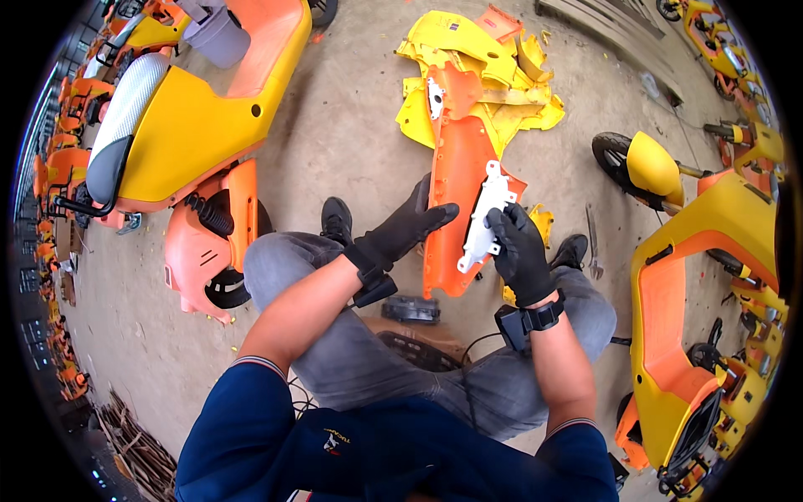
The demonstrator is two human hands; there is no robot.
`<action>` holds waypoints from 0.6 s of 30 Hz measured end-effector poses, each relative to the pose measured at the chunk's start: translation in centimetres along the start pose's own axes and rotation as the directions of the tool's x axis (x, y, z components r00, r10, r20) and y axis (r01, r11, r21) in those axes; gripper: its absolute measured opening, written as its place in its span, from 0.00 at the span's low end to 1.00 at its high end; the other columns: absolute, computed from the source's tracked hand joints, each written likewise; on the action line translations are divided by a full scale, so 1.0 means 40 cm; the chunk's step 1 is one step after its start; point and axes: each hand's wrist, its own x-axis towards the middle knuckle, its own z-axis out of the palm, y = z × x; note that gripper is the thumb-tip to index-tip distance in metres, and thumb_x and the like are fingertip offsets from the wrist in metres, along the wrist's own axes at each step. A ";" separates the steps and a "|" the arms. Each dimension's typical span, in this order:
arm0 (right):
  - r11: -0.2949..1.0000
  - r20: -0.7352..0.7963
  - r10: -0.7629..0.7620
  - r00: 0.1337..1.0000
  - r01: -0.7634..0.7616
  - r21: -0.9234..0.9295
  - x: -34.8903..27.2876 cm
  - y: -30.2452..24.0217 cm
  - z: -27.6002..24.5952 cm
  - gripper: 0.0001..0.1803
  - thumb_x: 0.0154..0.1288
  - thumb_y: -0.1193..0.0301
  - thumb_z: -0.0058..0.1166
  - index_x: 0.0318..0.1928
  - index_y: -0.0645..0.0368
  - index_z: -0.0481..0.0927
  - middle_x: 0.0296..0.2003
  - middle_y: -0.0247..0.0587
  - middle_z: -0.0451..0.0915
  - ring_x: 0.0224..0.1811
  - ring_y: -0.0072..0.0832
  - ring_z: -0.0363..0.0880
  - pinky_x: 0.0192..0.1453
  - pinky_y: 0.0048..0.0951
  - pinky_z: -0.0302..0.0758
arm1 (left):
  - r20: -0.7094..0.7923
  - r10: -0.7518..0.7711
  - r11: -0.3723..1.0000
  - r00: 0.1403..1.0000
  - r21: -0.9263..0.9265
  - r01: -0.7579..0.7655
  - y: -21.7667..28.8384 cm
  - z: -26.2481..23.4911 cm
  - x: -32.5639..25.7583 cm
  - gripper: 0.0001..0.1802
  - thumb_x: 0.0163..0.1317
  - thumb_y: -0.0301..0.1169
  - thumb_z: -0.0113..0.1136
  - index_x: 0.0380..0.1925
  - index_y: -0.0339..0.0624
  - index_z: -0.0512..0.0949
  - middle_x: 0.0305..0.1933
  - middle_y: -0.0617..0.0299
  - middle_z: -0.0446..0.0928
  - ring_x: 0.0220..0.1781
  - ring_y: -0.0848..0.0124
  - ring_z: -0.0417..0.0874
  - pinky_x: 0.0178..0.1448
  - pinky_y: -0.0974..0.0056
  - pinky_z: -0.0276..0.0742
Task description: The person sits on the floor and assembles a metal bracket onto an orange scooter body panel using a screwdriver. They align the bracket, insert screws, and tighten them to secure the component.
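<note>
In front of me, an orange plastic scooter body panel (467,155) is held up lengthwise, with a white piece showing near its far end. My left hand (408,219), in a black glove, is closed on the panel's left edge, its thumb over the face. A white plastic bracket with mounting tabs (485,219) lies along the panel's right side, over a dark part. My right hand (520,258), also gloved in black, pinches this bracket by its right edge. Whether the bracket is fastened to the panel I cannot tell.
Yellow body panels (460,42) are piled beyond the orange one. A yellow scooter (201,117) stands left, with a grey bucket (219,38) on it; another yellow scooter (661,293) is at right. A wrench (594,243) and a dark part (410,309) lie on the floor.
</note>
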 end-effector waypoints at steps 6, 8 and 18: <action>0.996 0.056 0.052 0.997 -0.056 0.068 0.014 0.017 0.028 0.13 0.75 0.72 0.54 0.56 0.61 0.75 0.44 0.30 0.80 0.45 0.17 0.79 0.52 0.23 0.78 | 0.000 -0.015 0.996 1.000 0.086 0.015 0.023 0.018 -0.002 0.46 0.71 0.41 0.60 0.78 0.40 0.44 0.73 0.57 0.62 0.71 0.70 0.67 0.72 0.61 0.67; 0.998 0.074 0.047 0.996 -0.050 0.044 0.021 0.040 0.029 0.15 0.76 0.72 0.53 0.59 0.61 0.73 0.46 0.31 0.80 0.46 0.18 0.80 0.53 0.24 0.78 | 0.033 -0.012 0.999 0.999 0.036 0.011 0.015 0.019 0.000 0.45 0.71 0.40 0.60 0.78 0.40 0.45 0.71 0.57 0.64 0.69 0.71 0.68 0.71 0.62 0.68; 0.900 0.008 -0.097 0.995 0.091 -0.426 0.043 0.116 0.034 0.18 0.75 0.73 0.51 0.61 0.64 0.71 0.46 0.36 0.80 0.47 0.19 0.78 0.52 0.24 0.77 | 0.066 0.001 0.991 0.998 0.133 -0.010 0.004 0.020 -0.014 0.44 0.71 0.37 0.58 0.78 0.40 0.45 0.67 0.58 0.68 0.66 0.72 0.71 0.68 0.63 0.71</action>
